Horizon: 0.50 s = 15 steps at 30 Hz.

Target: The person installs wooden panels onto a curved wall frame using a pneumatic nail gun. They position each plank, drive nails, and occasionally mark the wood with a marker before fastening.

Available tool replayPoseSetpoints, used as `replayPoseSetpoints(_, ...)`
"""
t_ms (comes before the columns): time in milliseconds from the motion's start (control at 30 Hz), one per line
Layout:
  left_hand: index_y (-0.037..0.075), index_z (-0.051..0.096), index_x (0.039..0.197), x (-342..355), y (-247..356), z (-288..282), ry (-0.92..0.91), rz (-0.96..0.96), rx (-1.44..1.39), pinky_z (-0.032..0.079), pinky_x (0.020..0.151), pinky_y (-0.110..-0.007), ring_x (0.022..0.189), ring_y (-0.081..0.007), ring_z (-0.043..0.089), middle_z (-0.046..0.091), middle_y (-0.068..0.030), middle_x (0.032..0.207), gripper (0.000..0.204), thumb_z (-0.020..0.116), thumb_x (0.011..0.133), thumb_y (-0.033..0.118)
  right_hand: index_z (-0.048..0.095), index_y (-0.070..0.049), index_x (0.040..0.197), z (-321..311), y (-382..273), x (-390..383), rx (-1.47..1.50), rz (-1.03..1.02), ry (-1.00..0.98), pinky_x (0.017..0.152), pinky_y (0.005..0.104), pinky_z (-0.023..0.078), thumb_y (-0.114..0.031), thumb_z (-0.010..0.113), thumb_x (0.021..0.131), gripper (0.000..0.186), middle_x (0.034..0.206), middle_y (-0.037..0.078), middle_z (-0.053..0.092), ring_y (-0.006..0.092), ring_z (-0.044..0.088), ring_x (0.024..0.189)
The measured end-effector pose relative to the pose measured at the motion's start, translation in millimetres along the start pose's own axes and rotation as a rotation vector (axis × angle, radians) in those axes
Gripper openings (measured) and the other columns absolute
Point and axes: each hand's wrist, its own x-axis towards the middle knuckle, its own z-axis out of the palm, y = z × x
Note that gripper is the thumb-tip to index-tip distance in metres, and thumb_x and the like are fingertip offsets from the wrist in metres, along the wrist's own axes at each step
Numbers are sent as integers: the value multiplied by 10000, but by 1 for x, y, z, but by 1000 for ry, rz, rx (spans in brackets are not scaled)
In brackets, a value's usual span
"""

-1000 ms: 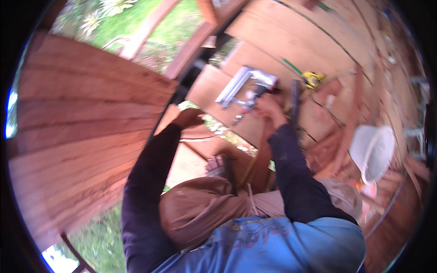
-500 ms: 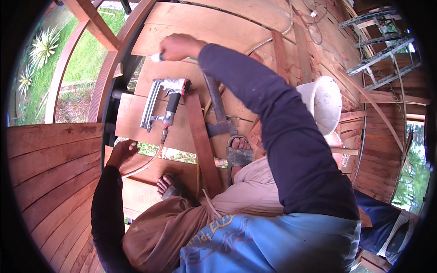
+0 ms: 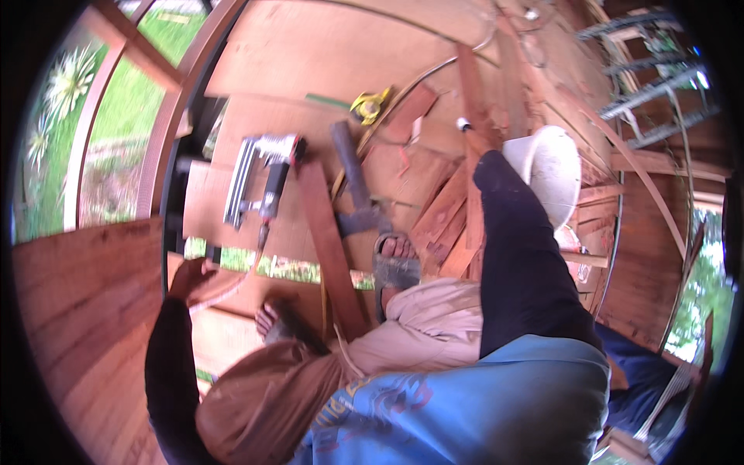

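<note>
My left hand (image 3: pixel 191 277) is at the left with loosely curled fingers and nothing visible in it, near the air hose (image 3: pixel 232 290). That hose runs to a silver and black pneumatic nailer (image 3: pixel 271 182) lying on the planks. My right hand (image 3: pixel 483 138), blurred, is beside a white bucket (image 3: pixel 559 174) with its fingers drawn together. A small white thing (image 3: pixel 463 124) shows at its fingertips; what it is stays unclear. Between my hands lie a dark hammer (image 3: pixel 353 167), a yellow tape measure (image 3: pixel 370 106) and a thin green strip (image 3: pixel 327 100).
A reddish board (image 3: pixel 329 248) lies lengthwise near my feet, with gaps between the floor planks. Offcuts (image 3: pixel 446 213) are piled in front of the bucket. A slatted wooden wall (image 3: pixel 93 287) and posts border the left; a ladder (image 3: pixel 651 85) is at the far right.
My right hand has swung from the planks beyond the nailer rightward to the bucket, uncovering the tape measure and green strip. My left hand sits slightly lower and further left in view.
</note>
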Motion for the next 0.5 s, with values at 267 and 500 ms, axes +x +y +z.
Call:
replayPoseSetpoints(267, 58, 628, 923, 43, 75, -25, 186, 199, 66, 537, 680, -398, 799, -278, 708, 699, -135, 837, 171, 705, 889, 206, 603, -5, 1300, 30, -23, -3, 58, -450, 536, 954, 459, 505, -318, 700, 888, 527, 1137, 237, 696, 415, 663, 1083)
replayPoseSetpoints(500, -26, 682, 1061, 54, 135, -36, -46, -99, -226, 574, 804, -365, 896, -274, 740, 746, -184, 951, 355, 721, 912, 293, 627, -51, 1193, 80, -132, -157, 725, -627, -1059, 577, 318, 567, 1, 582, 847, 353, 938, 60, 670, 153, 676, 768)
